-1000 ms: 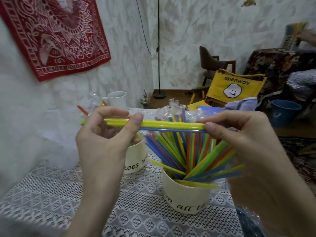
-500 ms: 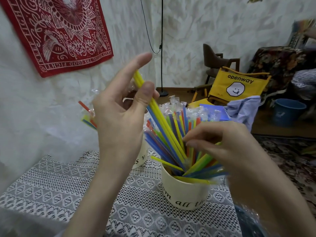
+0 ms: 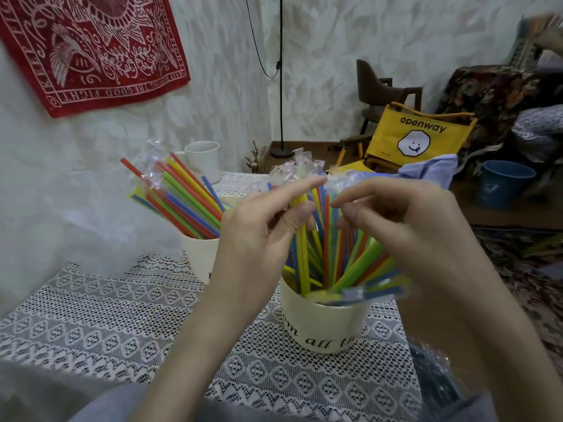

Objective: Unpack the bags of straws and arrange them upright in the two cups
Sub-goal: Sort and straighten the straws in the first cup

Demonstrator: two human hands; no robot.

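Observation:
A cream cup with black lettering [image 3: 323,327] stands on the lace cloth, full of coloured straws [image 3: 330,254] that fan out to the right. My left hand [image 3: 262,229] pinches a few yellow straws [image 3: 303,263] near their tops; they stand upright with their lower ends inside this cup. My right hand [image 3: 411,229] hovers over the same bunch, its bent fingertips at the straw tops with nothing plainly held. Behind and to the left, a second cream cup [image 3: 199,254] holds straws [image 3: 182,199] that lean left, some with clear wrap on their tips.
A white mug [image 3: 204,159] stands at the table's far edge by the wall. Crumpled clear bags [image 3: 432,373] lie at the lower right. The lace tablecloth [image 3: 91,315] covers the table. Beyond it are a yellow chair [image 3: 417,135] and a blue bucket [image 3: 502,184].
The yellow straws went from level between both hands to upright in the near cup. My right hand let go of their end and rose to the straw tops.

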